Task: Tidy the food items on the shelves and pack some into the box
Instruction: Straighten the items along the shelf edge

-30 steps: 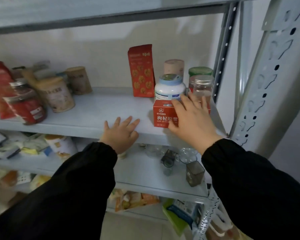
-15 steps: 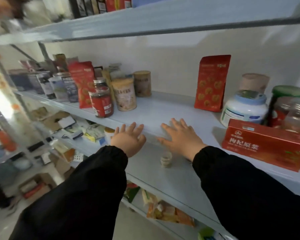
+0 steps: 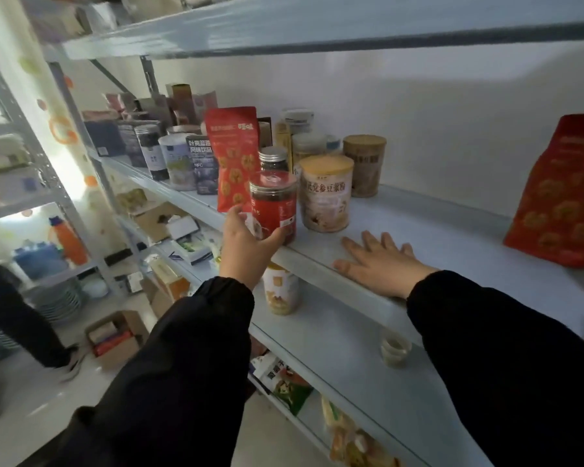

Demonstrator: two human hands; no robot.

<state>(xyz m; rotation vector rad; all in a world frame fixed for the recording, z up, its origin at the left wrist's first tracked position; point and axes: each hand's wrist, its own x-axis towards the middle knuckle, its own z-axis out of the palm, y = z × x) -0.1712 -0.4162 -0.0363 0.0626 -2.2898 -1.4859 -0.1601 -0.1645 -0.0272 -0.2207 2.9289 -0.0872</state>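
My left hand (image 3: 246,246) grips the bottom of a clear jar with a red label (image 3: 274,203) that stands at the front edge of the grey shelf (image 3: 435,230). Flat on that shelf, to the right of the jar, rests my right hand (image 3: 381,261) with its fingers spread and nothing in it. Right behind the jar stand a red snack pouch (image 3: 231,156), a dark jar with a silver lid (image 3: 273,159) and a beige soy-powder can (image 3: 325,193). A brown can (image 3: 364,165) is further back. Another red pouch (image 3: 567,193) stands at the far right.
Several cans, bottles and boxes (image 3: 169,150) crowd the shelf's left end. The lower shelf holds a yellow-white can (image 3: 280,291) and a small cup (image 3: 395,348). An open cardboard box (image 3: 115,335) sits on the floor, beside a person's leg (image 3: 17,315).
My view has swung left along the shelf. My left hand left the shelf edge and took hold of the red-label jar. My right hand stays flat on the shelf.
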